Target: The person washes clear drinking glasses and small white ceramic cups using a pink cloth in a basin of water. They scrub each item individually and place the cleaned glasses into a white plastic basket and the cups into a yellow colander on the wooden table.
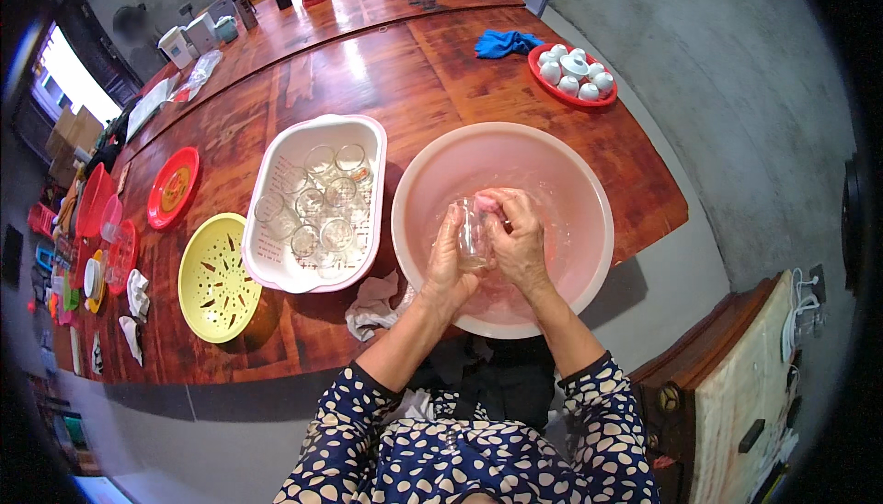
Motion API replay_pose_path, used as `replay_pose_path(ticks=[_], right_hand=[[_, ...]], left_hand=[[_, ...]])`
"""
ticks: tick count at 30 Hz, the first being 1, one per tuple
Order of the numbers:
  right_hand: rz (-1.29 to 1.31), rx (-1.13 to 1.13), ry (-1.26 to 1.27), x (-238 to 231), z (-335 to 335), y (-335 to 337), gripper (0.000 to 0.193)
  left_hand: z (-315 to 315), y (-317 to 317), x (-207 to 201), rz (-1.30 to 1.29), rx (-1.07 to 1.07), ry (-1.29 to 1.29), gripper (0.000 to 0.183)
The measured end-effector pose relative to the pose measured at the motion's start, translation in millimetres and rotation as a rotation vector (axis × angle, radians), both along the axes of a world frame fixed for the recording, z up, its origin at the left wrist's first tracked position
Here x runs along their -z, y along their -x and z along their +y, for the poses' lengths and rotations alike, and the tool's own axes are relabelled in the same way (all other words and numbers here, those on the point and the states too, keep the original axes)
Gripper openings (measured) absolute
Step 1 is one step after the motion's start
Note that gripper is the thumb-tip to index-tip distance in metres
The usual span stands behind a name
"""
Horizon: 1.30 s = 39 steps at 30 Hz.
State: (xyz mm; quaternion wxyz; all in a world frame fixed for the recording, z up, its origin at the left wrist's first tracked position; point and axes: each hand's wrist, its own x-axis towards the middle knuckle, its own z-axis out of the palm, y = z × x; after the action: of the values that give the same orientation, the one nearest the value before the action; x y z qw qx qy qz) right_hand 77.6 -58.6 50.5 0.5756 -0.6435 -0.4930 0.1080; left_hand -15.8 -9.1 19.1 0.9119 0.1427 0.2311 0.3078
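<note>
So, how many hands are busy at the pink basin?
2. The left hand grips a clear glass over the basin; the right hand, on the glass's other side, holds a pink cloth or sponge against it. Both show plainly.

The wad (487,203) is pink, the basin (572,182) paler pink, the colander (204,291) yellow. Navy sleeves (602,423) carry cream spots.

Tabletop (414,72) lies open beyond the basin (603,219); tub (299,141) blocks leftward.
</note>
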Motion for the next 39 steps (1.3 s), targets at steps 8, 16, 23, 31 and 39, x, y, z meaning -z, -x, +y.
replay_pose_path(ticks=[8, 16, 23, 31, 39], right_hand=[[-0.061, -0.007, 0.004, 1, -16, 14, 0.033], [-0.262, 0.07, -0.098, 2, -18, 23, 0.033], [0.235, 0.084, 0.049, 6, -4, 2, 0.031], [-0.37, 0.07, -0.057, 3, -31, 31, 0.038], [-0.022, 0.162, 0.018, -6, -7, 13, 0.034]], left_hand=[[1, 0, 4, 0.004, -0.033, -0.04, 0.035], [-4, 1, -11, -0.042, 0.037, 0.047, 0.041], [-1, 4, 4, 0.021, 0.014, 0.014, 0.044], [5, 5, 23, -0.054, -0.031, 0.072, 0.05], [-2, 6, 1, -0.143, 0.057, 0.004, 0.045]])
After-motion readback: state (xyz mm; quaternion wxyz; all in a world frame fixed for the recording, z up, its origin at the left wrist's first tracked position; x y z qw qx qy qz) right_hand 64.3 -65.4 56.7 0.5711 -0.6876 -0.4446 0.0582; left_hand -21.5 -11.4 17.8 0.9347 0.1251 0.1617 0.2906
